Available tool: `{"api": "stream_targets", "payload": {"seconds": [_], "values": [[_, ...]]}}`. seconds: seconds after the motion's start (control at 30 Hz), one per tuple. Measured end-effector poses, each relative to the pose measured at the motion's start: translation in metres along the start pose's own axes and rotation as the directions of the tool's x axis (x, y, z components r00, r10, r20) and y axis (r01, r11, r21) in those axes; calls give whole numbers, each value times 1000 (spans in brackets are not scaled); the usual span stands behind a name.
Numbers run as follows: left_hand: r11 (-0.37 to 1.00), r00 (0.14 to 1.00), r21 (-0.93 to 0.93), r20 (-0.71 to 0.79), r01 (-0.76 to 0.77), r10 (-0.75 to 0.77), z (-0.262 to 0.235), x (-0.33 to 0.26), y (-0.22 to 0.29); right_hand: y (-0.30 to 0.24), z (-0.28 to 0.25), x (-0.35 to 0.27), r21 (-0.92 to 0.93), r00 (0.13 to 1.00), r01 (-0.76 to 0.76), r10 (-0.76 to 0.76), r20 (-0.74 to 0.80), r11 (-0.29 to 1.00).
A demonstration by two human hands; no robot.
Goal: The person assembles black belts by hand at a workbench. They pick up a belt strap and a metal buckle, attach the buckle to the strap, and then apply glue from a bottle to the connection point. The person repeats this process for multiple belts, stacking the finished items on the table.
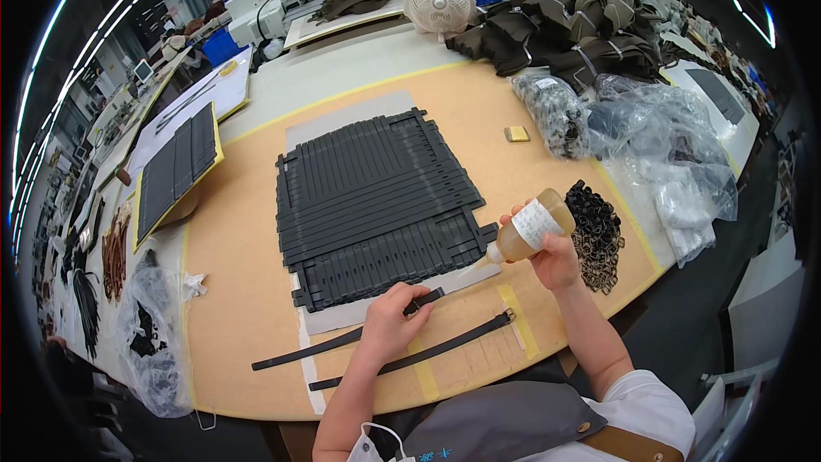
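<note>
We are pinching one dark strap (308, 351) with our left hand (392, 322) and gripping one tipped bottle (539, 227) with our right hand (556, 258), over the surface (235, 291). One buckled strap (453, 345) is lying nearer us, and one heap of small metal bits (599, 248) is sitting right of the bottle

A translucent, amber-toned bottle (558, 203) with a white, printed wraparound label (534, 224) is held at center right of the view. It is tipped well over, its pale, narrow nozzle (494, 252) aimed down and to the left. Below and left of it, 1 slim, dark strap (318, 349) slants up from lower left to right, nearly straight. Its middle is covered and its right end is pinched, near the nozzle but apart from it.
</note>
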State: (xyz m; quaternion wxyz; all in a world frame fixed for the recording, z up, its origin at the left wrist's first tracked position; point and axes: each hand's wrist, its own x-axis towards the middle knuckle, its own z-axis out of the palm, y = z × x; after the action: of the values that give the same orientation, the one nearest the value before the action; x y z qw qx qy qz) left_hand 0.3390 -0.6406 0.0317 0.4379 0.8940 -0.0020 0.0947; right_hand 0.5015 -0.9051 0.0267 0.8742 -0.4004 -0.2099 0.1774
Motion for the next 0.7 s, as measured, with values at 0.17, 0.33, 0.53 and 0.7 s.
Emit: {"api": "stream_targets", "payload": {"seconds": [0.17, 0.33, 0.53, 0.7], "values": [[1000, 1000, -8, 1, 4, -4, 1, 0, 0, -3, 8, -2, 5, 999, -31, 31, 19, 999], [1000, 1000, -2, 5, -14, 14, 1, 1, -2, -3, 7, -3, 78, 998, -47, 44, 34, 996], [1000, 1000, -27, -8, -7, 7, 0, 2, 2, 3, -9, -5, 43, 994, -105, 105, 16, 994], [999, 997, -17, -59, -45, 44, -1, 1, -7, 3, 0, 0, 69, 995, -100, 100, -6, 993]]}}
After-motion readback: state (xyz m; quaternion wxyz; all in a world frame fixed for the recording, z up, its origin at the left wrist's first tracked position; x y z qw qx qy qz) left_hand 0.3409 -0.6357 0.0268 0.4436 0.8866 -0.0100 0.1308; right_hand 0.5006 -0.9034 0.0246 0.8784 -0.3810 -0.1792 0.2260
